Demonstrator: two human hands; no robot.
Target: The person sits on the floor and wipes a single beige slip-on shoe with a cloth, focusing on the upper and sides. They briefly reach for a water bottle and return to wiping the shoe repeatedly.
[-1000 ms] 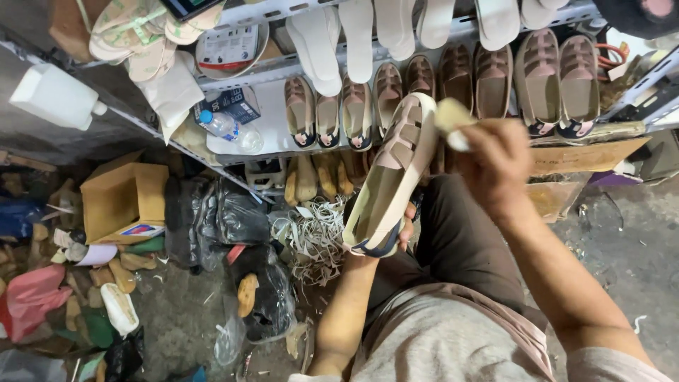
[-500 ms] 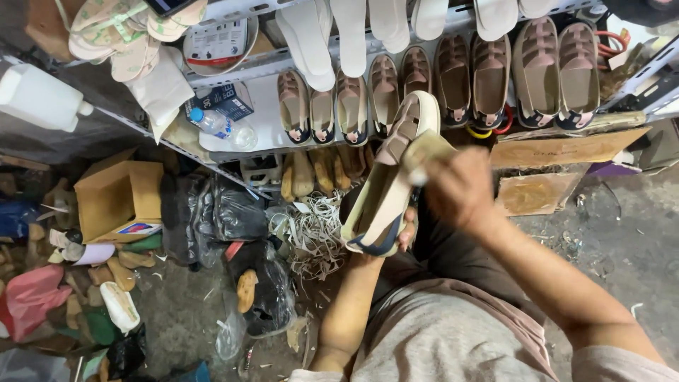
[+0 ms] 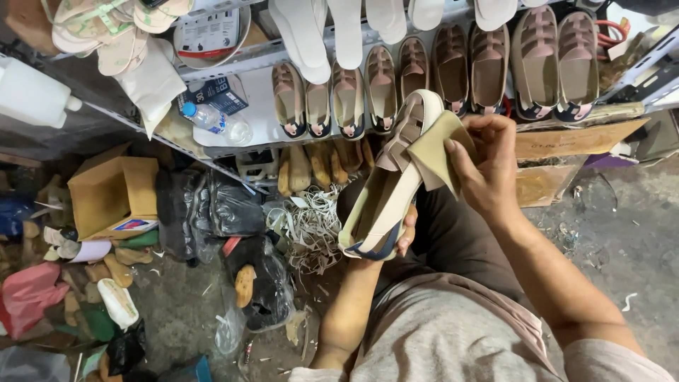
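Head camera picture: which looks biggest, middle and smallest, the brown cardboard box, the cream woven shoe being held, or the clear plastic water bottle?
1. Cream woven shoe, held by the left hand and touched by the right hand; it is nearest the camera, so its lead over the box is unsure.
2. Brown cardboard box.
3. Clear plastic water bottle, clearly smallest.

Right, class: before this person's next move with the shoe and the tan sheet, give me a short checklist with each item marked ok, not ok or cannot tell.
1. Left hand supports the cream shoe at its dark heel end: ok.
2. Right hand pinches the tan sheet between thumb and fingers: ok.
3. Sheet rests against the shoe's woven toe part: ok.
4. Sheet's kind, sandpaper or cloth: cannot tell.
5. Shoe held clear of the row of finished shoes on the shelf: ok.
6. Floor by the knees free of litter: not ok, a heap of pale trimmings lies there.
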